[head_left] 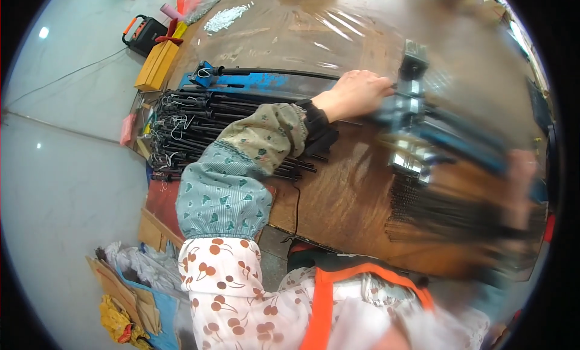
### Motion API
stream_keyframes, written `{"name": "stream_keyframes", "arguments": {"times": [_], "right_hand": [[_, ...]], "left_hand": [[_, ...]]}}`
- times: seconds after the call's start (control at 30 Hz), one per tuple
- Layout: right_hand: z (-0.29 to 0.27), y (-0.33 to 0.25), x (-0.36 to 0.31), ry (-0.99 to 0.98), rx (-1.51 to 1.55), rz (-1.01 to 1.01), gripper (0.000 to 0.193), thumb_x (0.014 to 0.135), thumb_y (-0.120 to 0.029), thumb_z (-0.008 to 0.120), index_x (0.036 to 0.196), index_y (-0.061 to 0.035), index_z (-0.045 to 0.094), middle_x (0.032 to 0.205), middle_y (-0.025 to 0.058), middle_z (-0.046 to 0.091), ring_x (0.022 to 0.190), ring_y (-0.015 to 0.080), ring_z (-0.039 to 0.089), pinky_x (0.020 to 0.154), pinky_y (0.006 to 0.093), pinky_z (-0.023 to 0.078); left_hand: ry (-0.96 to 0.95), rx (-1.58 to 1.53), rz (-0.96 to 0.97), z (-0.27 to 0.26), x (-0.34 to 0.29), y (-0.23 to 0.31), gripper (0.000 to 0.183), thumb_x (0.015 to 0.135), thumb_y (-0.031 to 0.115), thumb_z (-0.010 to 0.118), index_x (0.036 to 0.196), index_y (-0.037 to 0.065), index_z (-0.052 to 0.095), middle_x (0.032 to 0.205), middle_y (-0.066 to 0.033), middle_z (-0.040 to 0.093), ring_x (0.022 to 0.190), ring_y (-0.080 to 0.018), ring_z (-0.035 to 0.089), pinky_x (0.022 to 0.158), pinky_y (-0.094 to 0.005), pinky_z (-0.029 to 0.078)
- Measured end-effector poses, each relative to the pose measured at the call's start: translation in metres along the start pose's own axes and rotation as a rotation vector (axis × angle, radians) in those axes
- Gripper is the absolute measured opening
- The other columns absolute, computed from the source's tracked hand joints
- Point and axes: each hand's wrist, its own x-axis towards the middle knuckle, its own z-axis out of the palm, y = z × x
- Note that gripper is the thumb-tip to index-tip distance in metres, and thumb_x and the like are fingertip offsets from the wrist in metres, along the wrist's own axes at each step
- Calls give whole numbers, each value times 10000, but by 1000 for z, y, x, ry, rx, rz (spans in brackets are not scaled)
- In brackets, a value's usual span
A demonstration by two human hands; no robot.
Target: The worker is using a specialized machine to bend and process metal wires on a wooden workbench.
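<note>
My left hand (353, 97) is closed around the right end of a long thin black rod (272, 72). That rod lies along a worn blue metal rail (257, 82), its left end at a small blue block (204, 74). Just right of my left fingertips stands a metal bench press (413, 69), partly blurred. A blue lever (462, 147) extends from it toward my right hand (521, 172). Motion smears that hand at the lever's far end, so its fingers and grip do not show clearly. Below the rail, many similar black rods (241, 117) with white strings lie in a pile.
Thin dark rods (444, 208), blurred, lie at the table's right. Small white pieces (226, 18) are heaped at the back. A yellow box (157, 66) sits at the left edge, near a black speaker-like box (145, 35). Bags and cardboard (124, 295) are at lower left.
</note>
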Motion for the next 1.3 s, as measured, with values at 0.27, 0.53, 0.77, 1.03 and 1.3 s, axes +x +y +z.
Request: {"name": "stream_keyframes", "arguments": {"times": [0.27, 0.53, 0.77, 1.03, 1.3], "right_hand": [[-37, -65, 7, 85, -115, -73, 145, 870, -53, 662, 1011, -78, 687, 1064, 77, 690, 1066, 284, 617, 945, 377, 431], [-46, -172, 41, 24, 182, -231, 170, 795, -156, 748, 925, -110, 650, 801, -5, 609, 832, 204, 597, 781, 346, 400], [-23, -189, 24, -61, 331, -118, 234, 828, -189, 723, 1023, -79, 657, 832, 37, 617, 821, 236, 578, 763, 356, 402], [9, -203, 29, -287, 843, 67, 186, 898, -77, 648, 1062, 6, 620, 913, 166, 654, 811, 323, 653, 687, 386, 515], [31, -199, -2, -569, 906, 109, 470, 765, -250, 819, 1117, -37, 590, 919, 70, 641, 819, 217, 610, 748, 346, 511]], "left_hand": [[3, 30, 77, 9, 6, 1, 147, 927, 191, 545, 874, 64, 599, 813, -187, 659, 794, -412, 642, 681, -506, 513], [-75, 157, -79, 0, 11, 10, 162, 955, 219, 531, 891, 72, 558, 779, -216, 644, 777, -445, 622, 658, -531, 477], [-58, 188, -77, 1, 3, 13, 169, 964, 222, 538, 882, 74, 543, 786, -196, 650, 781, -438, 625, 659, -518, 481], [11, 221, -19, 8, 0, 11, 149, 947, 180, 560, 857, 72, 512, 761, -159, 627, 773, -392, 626, 618, -482, 476], [326, 482, 496, 6, 34, -13, 67, 882, 158, 596, 869, 130, 536, 740, -23, 574, 666, -210, 627, 560, -347, 500]]}}
